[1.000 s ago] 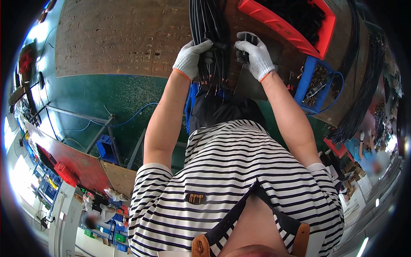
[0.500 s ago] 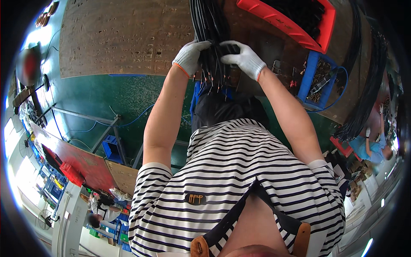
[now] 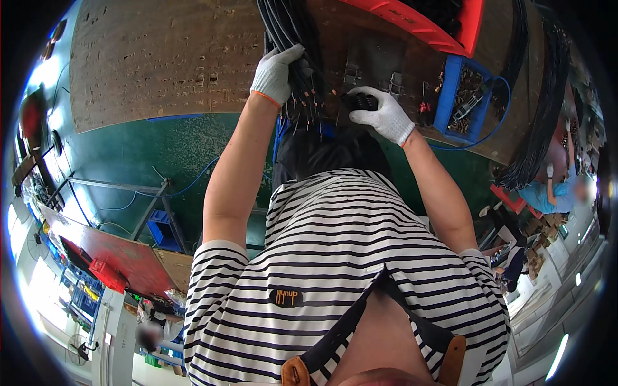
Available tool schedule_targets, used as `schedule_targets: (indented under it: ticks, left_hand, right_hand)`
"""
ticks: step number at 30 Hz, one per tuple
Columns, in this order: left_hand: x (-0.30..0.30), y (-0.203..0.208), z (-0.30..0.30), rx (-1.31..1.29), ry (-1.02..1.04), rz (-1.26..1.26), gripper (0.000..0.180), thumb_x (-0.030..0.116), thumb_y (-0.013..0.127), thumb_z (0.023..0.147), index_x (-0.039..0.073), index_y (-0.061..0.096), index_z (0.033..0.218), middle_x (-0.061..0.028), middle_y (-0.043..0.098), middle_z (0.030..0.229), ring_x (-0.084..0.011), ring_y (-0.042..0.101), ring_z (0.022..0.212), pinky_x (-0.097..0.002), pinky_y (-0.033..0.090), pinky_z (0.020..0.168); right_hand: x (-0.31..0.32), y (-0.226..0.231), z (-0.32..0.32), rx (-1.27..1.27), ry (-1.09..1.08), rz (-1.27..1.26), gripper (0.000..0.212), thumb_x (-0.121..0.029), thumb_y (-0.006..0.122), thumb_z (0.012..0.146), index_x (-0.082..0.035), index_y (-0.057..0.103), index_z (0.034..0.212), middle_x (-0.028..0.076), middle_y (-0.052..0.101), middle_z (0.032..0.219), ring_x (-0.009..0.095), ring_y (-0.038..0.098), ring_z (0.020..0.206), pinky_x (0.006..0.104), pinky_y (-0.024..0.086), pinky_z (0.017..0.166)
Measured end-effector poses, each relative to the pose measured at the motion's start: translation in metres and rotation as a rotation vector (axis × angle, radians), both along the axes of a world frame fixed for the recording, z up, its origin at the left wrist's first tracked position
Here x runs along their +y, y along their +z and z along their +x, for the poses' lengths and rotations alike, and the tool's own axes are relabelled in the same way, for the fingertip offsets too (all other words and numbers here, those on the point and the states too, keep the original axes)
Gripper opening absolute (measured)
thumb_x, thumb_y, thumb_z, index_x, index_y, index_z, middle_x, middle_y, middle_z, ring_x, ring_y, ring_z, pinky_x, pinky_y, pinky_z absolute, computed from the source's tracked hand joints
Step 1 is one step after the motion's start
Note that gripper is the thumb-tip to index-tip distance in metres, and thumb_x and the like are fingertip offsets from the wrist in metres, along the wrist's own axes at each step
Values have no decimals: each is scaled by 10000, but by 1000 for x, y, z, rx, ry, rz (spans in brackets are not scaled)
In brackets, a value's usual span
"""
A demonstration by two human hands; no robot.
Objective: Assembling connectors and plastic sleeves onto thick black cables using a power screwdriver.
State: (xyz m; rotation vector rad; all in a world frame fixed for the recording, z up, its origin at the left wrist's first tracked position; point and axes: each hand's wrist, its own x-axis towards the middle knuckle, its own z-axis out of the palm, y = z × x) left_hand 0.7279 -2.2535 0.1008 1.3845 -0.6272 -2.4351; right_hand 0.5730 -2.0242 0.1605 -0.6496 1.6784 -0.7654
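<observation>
A bundle of black cables (image 3: 288, 29) with bare copper-coloured ends hangs over the near edge of the wooden table. My left hand (image 3: 275, 74), in a white glove with an orange cuff, is closed around the left side of this bundle, close to the ends. To the right of the cables, my gloved right hand (image 3: 386, 116) pinches a small black ribbed piece (image 3: 364, 101) between thumb and fingers. The exact kind of that piece cannot be made out. A gap separates it from the cable ends.
A red bin (image 3: 412, 24) with black parts stands at the far right. Beside it, a blue tray (image 3: 449, 93) holds small metal parts and a tool with a blue hose. More black cables (image 3: 537, 122) lie farther right. Co-workers (image 3: 557, 193) are at the room's sides.
My right hand has drawn away from the cables, toward the right and nearer to me, with the black ribbed piece now visible in it. My left hand stays on the bundle.
</observation>
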Motion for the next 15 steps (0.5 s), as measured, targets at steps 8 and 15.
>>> schedule_targets:
  ticks: [8,15]
  left_hand:
    - [5,-7,-3,7,10,-27,161,67,752,982,-34,677,1083,-119,709,887,-218,712,683,-364,641,631]
    - [4,10,-7,-4,8,1,148,93,745,1000,-25,683,1063,-105,708,867,-217,716,723,-380,641,685]
  right_hand:
    - [11,2,-2,-3,19,25,506,-168,838,821,-27,722,1293,79,758,1161,164,692,1079,327,534,1016]
    - [7,-14,4,-121,-51,114,550,-221,869,820,1,722,1301,115,783,1130,170,715,1032,329,544,999]
